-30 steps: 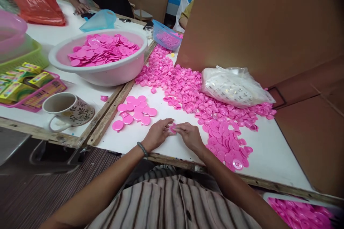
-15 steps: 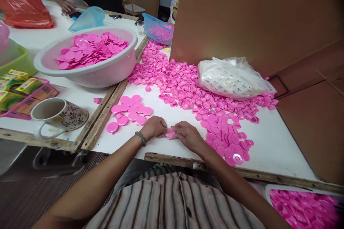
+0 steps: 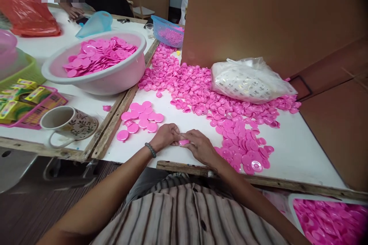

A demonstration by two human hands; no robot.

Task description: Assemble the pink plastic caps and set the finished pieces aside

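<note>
Just above the near part of the white table, a small pink plastic disc is pinched between my two hands. My right hand grips its right side with thumb and fingers. My left hand, with a beaded bracelet at the wrist, has its fingers closed at the left edge. Fingers cover much of the piece, so anything under it is hidden. To the left lies a group of glossy pink discs, some with a small part showing beneath. Close to my right forearm spreads a heap of flat pink discs.
Small pink cups are piled behind, with a clear plastic bag on them. A basin of discs and a patterned mug stand left. Cardboard rises behind. A tub sits lower right. Another person's hand is far left.
The view has shifted slightly. Both hands remain together at the pink disc, which now shows tilted a little differently between the fingers.
</note>
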